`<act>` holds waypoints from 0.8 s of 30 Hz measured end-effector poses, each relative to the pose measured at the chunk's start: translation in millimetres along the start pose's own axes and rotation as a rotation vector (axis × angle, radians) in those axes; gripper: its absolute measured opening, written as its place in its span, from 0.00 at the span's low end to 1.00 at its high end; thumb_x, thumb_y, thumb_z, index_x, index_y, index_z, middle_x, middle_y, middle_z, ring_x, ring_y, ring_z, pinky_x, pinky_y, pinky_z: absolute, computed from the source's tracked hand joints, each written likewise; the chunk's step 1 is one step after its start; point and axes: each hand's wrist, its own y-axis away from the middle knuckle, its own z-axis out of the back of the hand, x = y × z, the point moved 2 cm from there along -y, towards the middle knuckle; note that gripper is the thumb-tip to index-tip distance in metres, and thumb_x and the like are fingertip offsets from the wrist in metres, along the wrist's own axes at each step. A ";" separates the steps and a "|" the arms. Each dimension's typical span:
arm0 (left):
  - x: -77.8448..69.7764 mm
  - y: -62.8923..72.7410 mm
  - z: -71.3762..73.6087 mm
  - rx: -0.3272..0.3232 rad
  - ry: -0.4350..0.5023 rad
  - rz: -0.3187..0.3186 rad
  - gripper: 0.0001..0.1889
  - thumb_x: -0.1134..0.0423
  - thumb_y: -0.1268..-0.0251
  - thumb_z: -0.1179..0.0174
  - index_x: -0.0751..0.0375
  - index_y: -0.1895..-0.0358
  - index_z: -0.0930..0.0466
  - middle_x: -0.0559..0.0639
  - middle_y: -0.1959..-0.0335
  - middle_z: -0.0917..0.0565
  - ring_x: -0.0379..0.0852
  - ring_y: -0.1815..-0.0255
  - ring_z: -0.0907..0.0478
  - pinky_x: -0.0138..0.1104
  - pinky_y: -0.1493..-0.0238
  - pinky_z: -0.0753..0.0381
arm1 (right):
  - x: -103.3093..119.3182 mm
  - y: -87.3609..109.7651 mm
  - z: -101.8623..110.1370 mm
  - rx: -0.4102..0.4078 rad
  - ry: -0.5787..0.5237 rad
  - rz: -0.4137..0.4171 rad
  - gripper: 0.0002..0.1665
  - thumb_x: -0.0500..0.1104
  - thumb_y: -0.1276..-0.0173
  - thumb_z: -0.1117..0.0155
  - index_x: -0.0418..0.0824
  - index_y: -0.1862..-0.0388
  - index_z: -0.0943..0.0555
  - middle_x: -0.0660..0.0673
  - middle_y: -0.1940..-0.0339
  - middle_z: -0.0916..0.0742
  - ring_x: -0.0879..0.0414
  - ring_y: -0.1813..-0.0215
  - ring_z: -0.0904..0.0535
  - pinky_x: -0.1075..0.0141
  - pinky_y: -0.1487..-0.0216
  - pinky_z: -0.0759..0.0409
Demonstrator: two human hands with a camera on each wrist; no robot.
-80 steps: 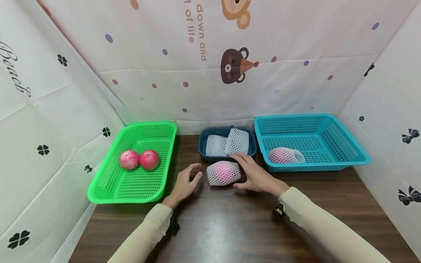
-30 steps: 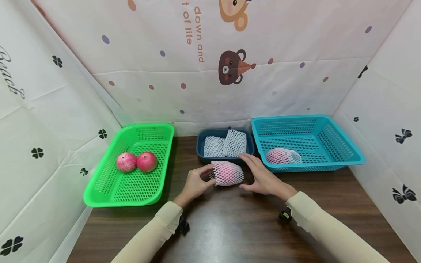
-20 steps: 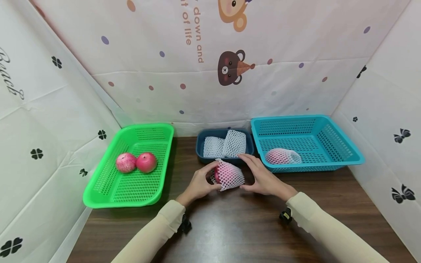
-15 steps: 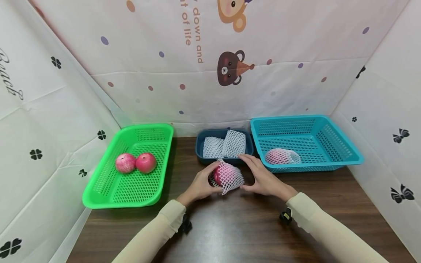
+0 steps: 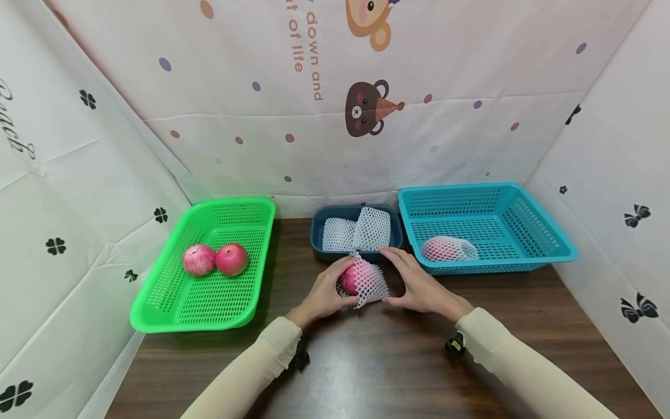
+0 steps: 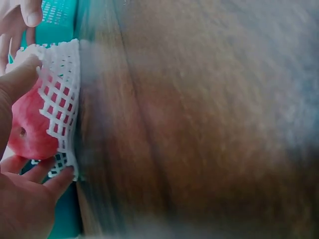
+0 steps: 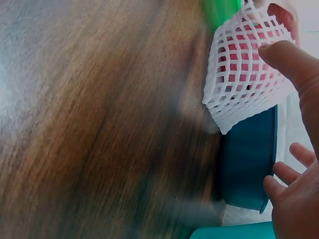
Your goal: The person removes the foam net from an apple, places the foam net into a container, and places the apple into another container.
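On the brown table in the head view, a red apple (image 5: 348,279) sits partly inside a white foam net (image 5: 370,285). Its bare end faces left. My left hand (image 5: 320,295) holds the net's open end around the apple, thumb and fingers on opposite sides. In the left wrist view, the apple's dimpled end (image 6: 32,129) shows between thumb and fingers. My right hand (image 5: 421,289) curves loosely at the net's right end. The right wrist view shows its thumb (image 7: 286,57) over the net and its fingers spread apart; whether the thumb touches is unclear.
A green basket (image 5: 264,256) at left holds two reddish apples (image 5: 232,259). Behind the hands, a dark blue bin (image 5: 316,233) holds white foam nets (image 5: 374,227). In the light blue basket (image 5: 544,227) at right lies a netted apple (image 5: 442,249).
My left hand has moved right from beside the netted apple and taken hold of the net's left end. The net has turned slightly, baring the apple's left end. My right hand stays beside it.
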 end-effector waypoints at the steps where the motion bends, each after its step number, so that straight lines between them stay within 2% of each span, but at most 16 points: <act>1: 0.2 -0.3 -0.3 -0.013 0.000 -0.002 0.48 0.61 0.52 0.18 0.61 0.25 0.33 0.60 0.26 0.29 0.54 0.26 0.32 0.48 0.29 0.29 | -0.2 0.4 -0.1 0.001 -0.001 0.000 0.64 0.54 0.43 0.18 0.50 0.16 0.47 0.41 0.19 0.39 0.44 0.20 0.44 0.40 0.27 0.35; 5: 1.4 -1.4 -1.4 -0.063 0.011 0.008 0.43 0.65 0.51 0.19 0.64 0.29 0.29 0.60 0.30 0.25 0.54 0.30 0.27 0.46 0.32 0.26 | -1.0 1.5 -0.6 0.000 -0.003 -0.001 0.64 0.53 0.43 0.18 0.53 0.16 0.48 0.42 0.19 0.39 0.44 0.20 0.43 0.41 0.26 0.35; 9: 1.5 -3.4 -0.9 -0.088 0.027 0.050 0.40 0.68 0.52 0.20 0.65 0.33 0.27 0.59 0.34 0.21 0.53 0.35 0.22 0.45 0.34 0.24 | -0.9 2.1 -0.5 0.001 -0.012 0.003 0.64 0.52 0.43 0.18 0.53 0.16 0.48 0.43 0.19 0.40 0.44 0.20 0.43 0.40 0.27 0.34; 17: 2.2 -3.3 1.7 -0.082 0.014 0.114 0.39 0.68 0.56 0.20 0.62 0.36 0.27 0.56 0.40 0.18 0.49 0.42 0.20 0.43 0.38 0.21 | 0.0 1.4 -0.9 -0.005 -0.009 0.031 0.62 0.51 0.44 0.17 0.50 0.16 0.44 0.42 0.20 0.38 0.43 0.22 0.42 0.40 0.29 0.32; 24: 2.2 -0.4 4.2 -0.087 0.007 0.122 0.37 0.67 0.59 0.20 0.60 0.40 0.26 0.55 0.44 0.17 0.49 0.47 0.19 0.43 0.41 0.19 | 0.7 1.2 -4.7 0.026 -0.017 0.038 0.61 0.49 0.43 0.17 0.51 0.16 0.43 0.41 0.20 0.37 0.42 0.21 0.40 0.39 0.30 0.31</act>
